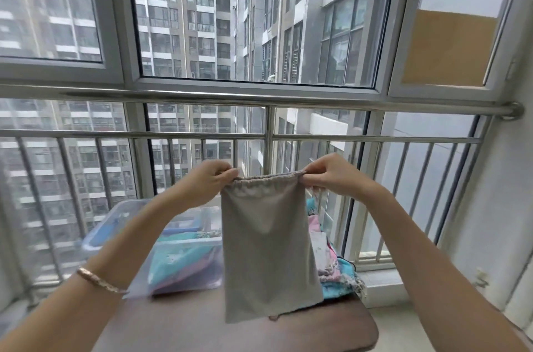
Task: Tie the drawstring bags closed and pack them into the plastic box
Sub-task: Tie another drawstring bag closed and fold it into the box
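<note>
Grey drawstring bag (269, 247) hangs in the air above the bench (230, 328), in front of the railing (268, 135). Left hand (209, 180) and right hand (331, 175) each pinch closed on a top corner of its gathered mouth. Clear plastic box (184, 250) sits behind-left with folded bags inside; loose pile of patterned bags (334, 268) sits behind-right.

Both arms were raised and extended forward. The left hand (212, 178) and right hand (331, 175) were level, well apart, each with fingers pinched closed, knuckles turned upward.
</note>
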Demonstrator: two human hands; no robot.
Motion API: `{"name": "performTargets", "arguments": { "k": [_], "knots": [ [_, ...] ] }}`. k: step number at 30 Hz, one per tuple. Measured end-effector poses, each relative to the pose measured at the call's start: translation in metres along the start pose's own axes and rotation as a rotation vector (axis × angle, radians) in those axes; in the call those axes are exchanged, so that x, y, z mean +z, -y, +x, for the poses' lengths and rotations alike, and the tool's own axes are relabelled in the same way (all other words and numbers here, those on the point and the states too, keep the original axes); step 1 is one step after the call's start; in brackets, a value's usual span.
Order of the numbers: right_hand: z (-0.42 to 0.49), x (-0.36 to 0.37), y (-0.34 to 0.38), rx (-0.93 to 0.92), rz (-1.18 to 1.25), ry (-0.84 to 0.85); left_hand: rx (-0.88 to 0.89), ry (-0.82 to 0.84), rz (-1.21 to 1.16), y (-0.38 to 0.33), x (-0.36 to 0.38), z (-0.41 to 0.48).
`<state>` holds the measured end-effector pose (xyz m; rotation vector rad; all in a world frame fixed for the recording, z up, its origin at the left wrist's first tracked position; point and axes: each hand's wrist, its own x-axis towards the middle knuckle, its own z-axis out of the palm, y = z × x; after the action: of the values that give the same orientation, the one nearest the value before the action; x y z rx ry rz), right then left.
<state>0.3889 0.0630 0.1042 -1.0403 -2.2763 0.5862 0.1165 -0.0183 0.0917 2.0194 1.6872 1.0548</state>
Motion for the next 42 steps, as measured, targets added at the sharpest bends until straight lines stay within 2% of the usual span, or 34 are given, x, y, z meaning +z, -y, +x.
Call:
{"name": "performTargets", "arguments": {
  "k": [3, 8, 13, 17, 20, 23, 26, 28, 30, 32, 34, 36, 37, 40, 42],
  "knots": [
    [0.003, 0.019, 0.008, 0.006, 0.084, 0.149, -0.057, 0.061, 0.017, 0.018, -0.017, -0.018],
    [0.008, 0.065, 0.006, 0.061, 0.106, 0.382, -0.268, 0.209, 0.009, 0.057, -0.031, -0.045],
    [0.015, 0.087, 0.004, 0.100, 0.155, 0.391, -0.289, 0.183, -0.027, 0.082, -0.042, -0.054],
    [0.017, 0.078, -0.010, 0.105, 0.186, 0.296, -0.305, 0.163, -0.026, 0.099, -0.060, -0.063],
    [0.013, 0.067, -0.035, 0.137, 0.392, 0.263, -0.346, 0.157, -0.025, 0.113, -0.073, -0.070],
    [0.003, 0.064, -0.068, 0.195, 0.607, 0.223, -0.395, 0.027, -0.175, 0.130, -0.083, -0.083],
    [-0.004, 0.077, -0.081, 0.247, 0.955, 0.198, -0.432, -0.097, -0.540, 0.137, -0.074, -0.094],
    [-0.001, 0.094, -0.073, 0.236, 1.386, 0.204, -0.398, -0.145, -0.948, 0.130, -0.056, -0.091],
    [0.007, 0.114, -0.054, 0.211, 1.796, 0.186, -0.278, -0.116, -1.222, 0.114, -0.038, -0.083],
    [0.018, 0.131, -0.031, 0.185, 1.998, 0.133, -0.188, -0.061, -1.348, 0.092, -0.022, -0.072],
    [0.030, 0.144, -0.008, 0.188, 2.091, 0.129, -0.184, -0.065, -1.390, 0.075, -0.011, -0.058],
    [0.040, 0.151, 0.010, 0.230, 2.025, 0.197, -0.173, -0.040, -1.353, 0.062, -0.006, -0.048],
    [0.044, 0.153, 0.018, 0.257, 1.868, 0.225, -0.151, -0.016, -1.281, 0.058, -0.006, -0.044],
    [0.047, 0.155, 0.039, 0.240, 1.168, 0.332, -0.065, 0.067, -0.931, 0.045, -0.010, -0.037],
    [0.047, 0.154, 0.049, 0.216, 0.838, 0.396, -0.044, 0.091, -0.739, 0.042, -0.010, -0.030]
  ]
}}
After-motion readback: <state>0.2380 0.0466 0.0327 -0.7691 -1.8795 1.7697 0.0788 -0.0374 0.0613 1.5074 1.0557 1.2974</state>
